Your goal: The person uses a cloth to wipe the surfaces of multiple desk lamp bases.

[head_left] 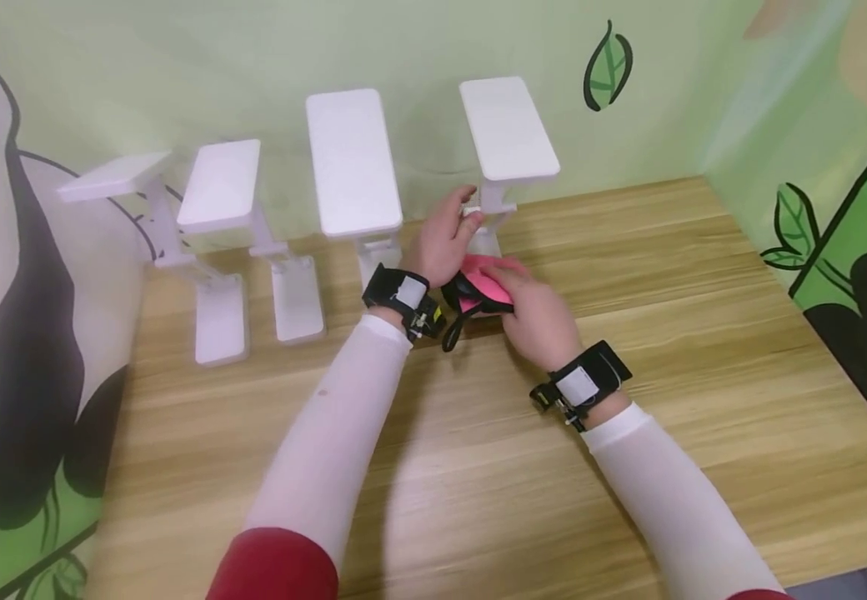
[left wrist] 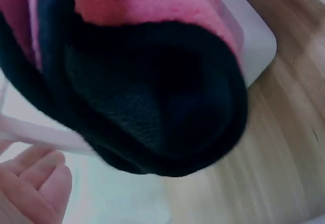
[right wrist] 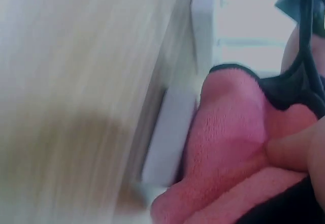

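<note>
In the head view, four white folding phone stands are lined up along the wall. My left hand (head_left: 443, 237) grips the post (head_left: 490, 198) of the rightmost stand just under its tilted top plate (head_left: 510, 127). My right hand (head_left: 542, 321) holds a pink cloth (head_left: 488, 282) with black edging and a black hanging loop (head_left: 452, 333), at that stand's base. In the left wrist view, the cloth's dark underside (left wrist: 157, 97) shows in a fold, and the white base (left wrist: 259, 46) sticks out behind it. The right wrist view shows the pink pile (right wrist: 228, 117) bunched beside the base (right wrist: 170, 137).
The three other stands, a large one (head_left: 354, 158) and two smaller ones (head_left: 223, 179) (head_left: 118, 173), stand to the left on the wooden table (head_left: 478, 483). A green painted wall (head_left: 418, 50) rises right behind the row. Both wrists carry black strapped cameras (head_left: 583, 383).
</note>
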Action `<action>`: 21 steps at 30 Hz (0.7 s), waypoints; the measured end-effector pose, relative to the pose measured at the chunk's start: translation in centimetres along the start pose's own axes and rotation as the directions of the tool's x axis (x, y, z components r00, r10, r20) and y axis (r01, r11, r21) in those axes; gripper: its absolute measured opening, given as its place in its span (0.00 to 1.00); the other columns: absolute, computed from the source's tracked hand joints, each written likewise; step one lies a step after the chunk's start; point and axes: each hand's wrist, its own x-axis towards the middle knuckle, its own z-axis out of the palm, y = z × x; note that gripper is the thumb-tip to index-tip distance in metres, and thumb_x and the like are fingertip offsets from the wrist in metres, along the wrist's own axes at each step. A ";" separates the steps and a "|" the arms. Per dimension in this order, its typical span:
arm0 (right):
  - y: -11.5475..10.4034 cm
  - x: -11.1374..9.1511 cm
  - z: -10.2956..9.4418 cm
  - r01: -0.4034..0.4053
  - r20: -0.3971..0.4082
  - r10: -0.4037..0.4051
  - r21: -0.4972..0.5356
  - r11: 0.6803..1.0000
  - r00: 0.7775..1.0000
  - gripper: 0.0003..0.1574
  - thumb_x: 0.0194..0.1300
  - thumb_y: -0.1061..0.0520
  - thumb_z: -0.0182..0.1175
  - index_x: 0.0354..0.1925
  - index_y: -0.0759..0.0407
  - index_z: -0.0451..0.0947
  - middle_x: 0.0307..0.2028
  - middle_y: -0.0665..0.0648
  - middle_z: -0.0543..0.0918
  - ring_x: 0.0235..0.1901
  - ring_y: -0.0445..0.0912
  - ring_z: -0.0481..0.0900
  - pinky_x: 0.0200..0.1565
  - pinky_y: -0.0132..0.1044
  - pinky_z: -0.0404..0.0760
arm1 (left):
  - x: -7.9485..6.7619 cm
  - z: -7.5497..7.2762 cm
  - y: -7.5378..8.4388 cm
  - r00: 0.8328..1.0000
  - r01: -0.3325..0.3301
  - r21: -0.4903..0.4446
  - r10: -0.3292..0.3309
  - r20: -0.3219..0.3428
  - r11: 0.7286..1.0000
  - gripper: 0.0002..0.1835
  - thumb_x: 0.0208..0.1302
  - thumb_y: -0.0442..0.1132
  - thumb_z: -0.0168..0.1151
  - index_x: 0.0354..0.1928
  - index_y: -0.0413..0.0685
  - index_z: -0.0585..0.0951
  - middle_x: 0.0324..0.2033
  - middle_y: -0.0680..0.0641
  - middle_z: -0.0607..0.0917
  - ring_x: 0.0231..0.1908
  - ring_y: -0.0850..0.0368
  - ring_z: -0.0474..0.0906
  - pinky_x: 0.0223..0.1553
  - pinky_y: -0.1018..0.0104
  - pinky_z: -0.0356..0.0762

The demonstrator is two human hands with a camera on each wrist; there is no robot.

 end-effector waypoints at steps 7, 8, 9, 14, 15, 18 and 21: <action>-3.7 -2.6 0.2 0.070 -0.007 -0.071 -0.125 0.990 0.997 0.41 0.57 0.67 0.58 0.70 0.59 0.66 0.67 0.61 0.71 0.65 0.53 0.66 0.54 0.55 0.78 | -3.0 -3.6 -0.4 0.995 -0.037 0.117 0.026 0.094 0.992 0.32 0.79 0.60 0.36 0.76 0.53 0.57 0.72 0.49 0.64 0.68 0.58 0.59 0.68 0.60 0.60; -4.1 -3.1 0.4 0.097 0.011 -0.096 -0.137 0.986 0.995 0.42 0.56 0.68 0.58 0.70 0.59 0.66 0.67 0.61 0.70 0.66 0.53 0.64 0.57 0.54 0.76 | -3.4 -4.0 -0.5 0.993 -0.038 0.145 0.021 0.112 0.989 0.32 0.79 0.60 0.35 0.76 0.54 0.59 0.71 0.49 0.66 0.67 0.57 0.61 0.68 0.59 0.61; -4.6 -3.6 0.7 0.128 0.037 -0.124 -0.151 0.980 0.992 0.42 0.56 0.68 0.58 0.71 0.60 0.65 0.68 0.62 0.70 0.67 0.54 0.63 0.60 0.53 0.74 | -3.8 -4.5 -0.6 0.992 -0.040 0.173 0.018 0.123 0.984 0.31 0.79 0.60 0.34 0.75 0.53 0.61 0.70 0.48 0.67 0.66 0.56 0.63 0.67 0.58 0.62; -5.7 -6.5 2.3 0.308 0.281 -0.245 -0.205 0.929 0.928 0.43 0.57 0.64 0.60 0.71 0.61 0.64 0.69 0.63 0.66 0.69 0.57 0.59 0.66 0.51 0.65 | -5.9 -5.3 -1.4 0.993 -0.072 0.215 0.051 0.103 0.974 0.26 0.80 0.56 0.40 0.63 0.49 0.77 0.51 0.46 0.84 0.51 0.56 0.78 0.55 0.58 0.75; -5.6 -7.0 2.5 0.340 0.329 -0.261 -0.213 0.916 0.908 0.42 0.59 0.62 0.60 0.72 0.60 0.63 0.70 0.63 0.65 0.69 0.58 0.58 0.67 0.52 0.64 | -6.2 -5.3 -1.6 0.994 -0.069 0.214 0.049 0.097 0.974 0.25 0.79 0.55 0.41 0.61 0.50 0.79 0.44 0.45 0.86 0.43 0.56 0.80 0.49 0.58 0.78; -5.3 -8.3 2.7 0.409 0.418 -0.299 -0.204 0.889 0.858 0.43 0.64 0.54 0.60 0.74 0.57 0.59 0.73 0.64 0.60 0.71 0.59 0.52 0.69 0.52 0.59 | -7.0 -5.2 -2.4 0.995 -0.067 0.210 0.050 0.082 0.975 0.24 0.79 0.54 0.42 0.59 0.48 0.80 0.37 0.46 0.86 0.32 0.57 0.76 0.38 0.58 0.79; -4.6 -8.9 2.6 0.427 0.442 -0.328 -0.144 0.893 0.835 0.47 0.68 0.39 0.57 0.77 0.54 0.53 0.75 0.65 0.53 0.72 0.59 0.45 0.71 0.54 0.54 | -7.3 -5.2 -3.2 0.997 -0.041 0.227 0.026 0.071 0.973 0.25 0.80 0.53 0.42 0.61 0.46 0.79 0.41 0.46 0.86 0.35 0.57 0.77 0.41 0.56 0.79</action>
